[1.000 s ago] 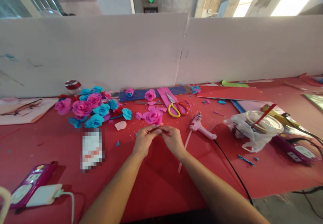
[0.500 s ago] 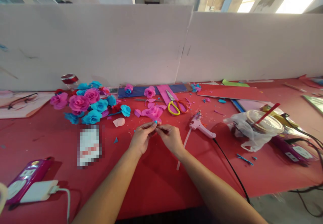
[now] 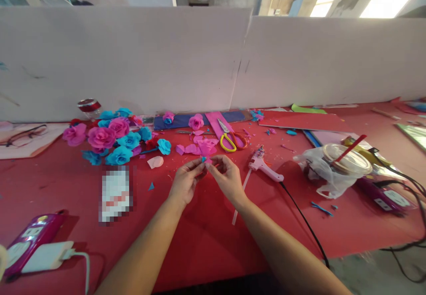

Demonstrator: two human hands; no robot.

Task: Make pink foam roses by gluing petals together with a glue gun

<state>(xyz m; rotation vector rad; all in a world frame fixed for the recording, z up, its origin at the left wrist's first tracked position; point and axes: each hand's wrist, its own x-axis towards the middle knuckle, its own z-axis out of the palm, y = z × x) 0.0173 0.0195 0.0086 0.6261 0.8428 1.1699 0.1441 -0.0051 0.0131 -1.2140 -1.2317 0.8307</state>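
Note:
Close together over the red table, my left hand point(image 3: 186, 182) and my right hand point(image 3: 229, 178) meet at the fingertips. Between my left thumb and fingers sits a small blue paper piece point(image 3: 203, 159), mostly covered. A small pink paper petal point(image 3: 208, 160) shows at the tips of my right thumb and fingers, right against the blue piece. Just beyond lie loose pink petals point(image 3: 207, 146). Yellow-and-orange-handled scissors point(image 3: 229, 140) rest on a pink paper strip point(image 3: 213, 119). To the right of my right hand lies a pink glue gun point(image 3: 264, 165) with a glue stick in its back.
Pink and blue paper roses point(image 3: 115, 137) are bunched at left, near a red-lidded jar point(image 3: 89, 105). Power strips lie at left point(image 3: 40, 228) and right point(image 3: 386, 195). A lidded cup point(image 3: 348, 157) in a plastic bag stands at right. The glue gun's black cord point(image 3: 302, 215) runs off the front edge.
My right hand's fingers have lifted and spread a little, and a pink petal now shows beside the blue piece. The view has shifted slightly.

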